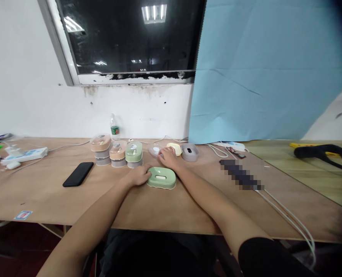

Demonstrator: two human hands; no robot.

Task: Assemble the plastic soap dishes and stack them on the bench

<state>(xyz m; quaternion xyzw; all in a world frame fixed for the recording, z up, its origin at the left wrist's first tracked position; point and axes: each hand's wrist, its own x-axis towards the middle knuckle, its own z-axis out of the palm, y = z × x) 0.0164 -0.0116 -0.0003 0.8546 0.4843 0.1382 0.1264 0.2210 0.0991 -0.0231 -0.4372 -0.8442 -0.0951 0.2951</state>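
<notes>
A green soap box base [161,177], with a slot in its middle, sits on the table in front of me. My left hand [139,175] grips its left edge, thumb on the near rim. Beyond it, my right hand [170,157] is stretched forward, its fingertips curled over the right edge of a clear lid [153,150] with a white round patch. Just behind that hand lies a cream-coloured piece [175,149], partly hidden. A grey soap box base [190,152] stands to its right.
Stacked soap boxes, peach [100,143] and green [134,152], stand at left of centre, near a plastic bottle [115,127]. A black phone [78,174] lies further left, by a power strip [25,156]. On the right are a blurred-out dark object [241,175] and white cables [292,215].
</notes>
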